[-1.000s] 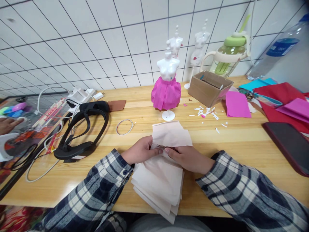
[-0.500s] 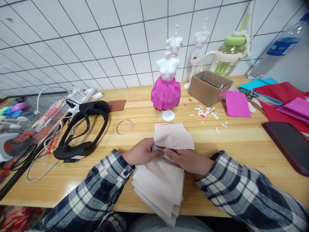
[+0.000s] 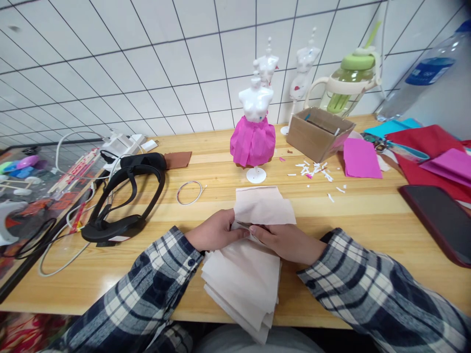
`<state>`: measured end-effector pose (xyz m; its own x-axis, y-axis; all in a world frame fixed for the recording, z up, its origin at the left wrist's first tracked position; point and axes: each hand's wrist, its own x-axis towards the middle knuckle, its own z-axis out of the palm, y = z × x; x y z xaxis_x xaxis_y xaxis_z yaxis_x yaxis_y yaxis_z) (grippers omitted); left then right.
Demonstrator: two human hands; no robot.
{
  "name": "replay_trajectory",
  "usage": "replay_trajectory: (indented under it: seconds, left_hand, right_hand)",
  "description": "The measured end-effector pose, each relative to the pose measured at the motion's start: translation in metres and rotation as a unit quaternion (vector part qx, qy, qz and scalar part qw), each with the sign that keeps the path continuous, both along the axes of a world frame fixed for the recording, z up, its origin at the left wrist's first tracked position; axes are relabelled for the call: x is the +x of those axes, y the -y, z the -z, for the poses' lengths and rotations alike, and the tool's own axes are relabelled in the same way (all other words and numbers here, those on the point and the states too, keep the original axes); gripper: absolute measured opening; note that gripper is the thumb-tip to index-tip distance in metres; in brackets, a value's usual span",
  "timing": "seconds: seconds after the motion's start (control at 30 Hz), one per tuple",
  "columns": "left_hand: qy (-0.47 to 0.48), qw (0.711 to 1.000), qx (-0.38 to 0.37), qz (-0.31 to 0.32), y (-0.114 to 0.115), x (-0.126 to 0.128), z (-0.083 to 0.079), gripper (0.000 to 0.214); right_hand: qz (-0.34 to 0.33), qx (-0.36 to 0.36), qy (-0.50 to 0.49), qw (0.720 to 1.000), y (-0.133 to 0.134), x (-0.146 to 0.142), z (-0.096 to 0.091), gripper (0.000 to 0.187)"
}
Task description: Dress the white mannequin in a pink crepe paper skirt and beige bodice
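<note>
A layered, pale pink sheet (image 3: 245,274), paper or thin cloth, hangs over the table's front edge at its lower end. My left hand (image 3: 215,229) pinches its left side between thumb and fingers. My right hand (image 3: 290,241) is closed beneath the upper flap (image 3: 263,203) of the sheet. Between both hands a thin metal blade (image 3: 243,224) of what look like scissors shows, gripped on the right; the handles are hidden. Beyond the flap stands a white dress form (image 3: 255,105) wearing a magenta skirt (image 3: 252,142).
Two more white dress forms (image 3: 303,73) stand behind, near a cardboard box (image 3: 320,135) and a green-lidded jug (image 3: 349,83). White scraps (image 3: 312,170) lie before the box. On the right is a phone (image 3: 439,223); on the left, a black headset (image 3: 125,203) and a coiled cable (image 3: 190,192).
The blade between my hands shows slightly more clearly, and the upper flap has shifted a little. Both hands stay in nearly the same place.
</note>
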<state>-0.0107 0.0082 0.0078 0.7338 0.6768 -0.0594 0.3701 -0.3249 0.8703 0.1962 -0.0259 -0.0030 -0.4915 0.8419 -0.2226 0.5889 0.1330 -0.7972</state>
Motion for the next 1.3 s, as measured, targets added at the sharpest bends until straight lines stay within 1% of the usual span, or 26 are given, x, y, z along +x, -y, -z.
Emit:
replay_trajectory:
  seconds: [0.07, 0.17, 0.2, 0.3, 0.43, 0.6, 0.77, 0.83, 0.9, 0.97, 1.0, 1.03, 1.07, 1.1, 1.13, 1.17, 1.2, 1.23, 1.27, 1.3]
  left_hand:
    - [-0.008, 1.000, 0.009, 0.004, 0.000, 0.001, -0.001, 0.044]
    - [-0.032, 0.999, 0.018, 0.010, 0.001, 0.002, -0.004, 0.043]
    - [-0.036, 0.999, 0.018, 0.011, 0.001, 0.002, -0.005, 0.043]
    - [-0.032, 0.999, 0.017, 0.015, 0.001, 0.003, -0.006, 0.043]
    - [-0.026, 0.999, 0.022, 0.016, 0.001, 0.004, -0.006, 0.045]
    - [-0.034, 0.999, 0.031, 0.007, 0.001, 0.003, -0.005, 0.046]
    - [-0.055, 0.998, 0.029, -0.008, 0.002, 0.003, -0.003, 0.049]
    - [-0.052, 0.998, 0.029, -0.015, 0.002, 0.002, -0.001, 0.048]
    - [-0.046, 0.998, 0.030, -0.021, 0.002, 0.001, 0.001, 0.044]
    - [-0.035, 0.998, 0.036, -0.031, 0.001, -0.001, 0.002, 0.032]
    - [-0.026, 0.998, 0.046, -0.041, 0.001, -0.002, 0.002, 0.025]
    - [-0.017, 0.996, 0.063, -0.055, 0.001, -0.003, 0.001, 0.021]
    - [-0.005, 0.994, 0.089, -0.069, 0.001, -0.004, 0.000, 0.019]
    - [0.008, 0.990, 0.122, -0.075, 0.002, -0.004, -0.001, 0.019]
    - [0.022, 0.984, 0.161, -0.068, 0.003, -0.005, -0.003, 0.020]
    - [0.037, 0.978, 0.200, -0.049, 0.004, -0.005, -0.005, 0.022]
    - [0.051, 0.970, 0.236, -0.024, 0.005, -0.005, -0.007, 0.026]
    - [0.061, 0.962, 0.264, 0.002, 0.007, -0.005, -0.009, 0.030]
    - [0.068, 0.956, 0.284, 0.024, 0.008, -0.004, -0.010, 0.033]
    - [0.069, 0.953, 0.294, 0.037, 0.009, -0.004, -0.011, 0.034]
  right_hand:
    - [-0.009, 0.009, -0.004, 1.000, -0.001, 0.000, 0.001, 0.045]
    - [-0.028, 0.070, -0.036, 0.996, -0.002, -0.002, 0.001, 0.041]
    - [-0.031, 0.078, -0.040, 0.996, -0.002, -0.003, 0.000, 0.042]
    - [-0.032, 0.076, -0.036, 0.996, -0.002, -0.004, -0.001, 0.043]
    - [-0.035, 0.080, -0.030, 0.996, -0.003, -0.004, -0.004, 0.034]
    - [-0.041, 0.057, -0.047, 0.996, -0.004, -0.004, -0.007, 0.029]
    - [-0.040, 0.045, -0.022, 0.998, -0.005, -0.007, -0.006, 0.031]
    - [-0.030, 0.047, -0.029, 0.998, -0.006, -0.006, -0.007, 0.028]
    - [-0.021, 0.047, -0.055, 0.997, -0.008, 0.001, -0.011, 0.026]
    - [-0.053, -0.004, -0.110, 0.993, -0.011, 0.015, -0.017, 0.027]
    - [-0.100, -0.066, -0.147, 0.982, -0.013, 0.024, -0.020, 0.030]
    - [-0.148, -0.152, -0.186, 0.959, -0.015, 0.034, -0.024, 0.036]
    - [-0.171, -0.216, -0.219, 0.936, -0.016, 0.044, -0.026, 0.044]
    - [-0.175, -0.244, -0.254, 0.919, -0.018, 0.052, -0.028, 0.051]
    - [-0.134, -0.227, -0.317, 0.911, -0.020, 0.058, -0.028, 0.056]
    - [-0.075, -0.189, -0.360, 0.911, -0.022, 0.061, -0.027, 0.054]
    - [0.000, -0.127, -0.370, 0.920, -0.025, 0.062, -0.026, 0.047]
    - [0.063, -0.052, -0.340, 0.937, -0.027, 0.060, -0.024, 0.038]
    - [0.102, 0.022, -0.274, 0.956, -0.028, 0.057, -0.021, 0.027]
    - [0.112, 0.090, -0.189, 0.971, -0.029, 0.053, -0.018, 0.019]
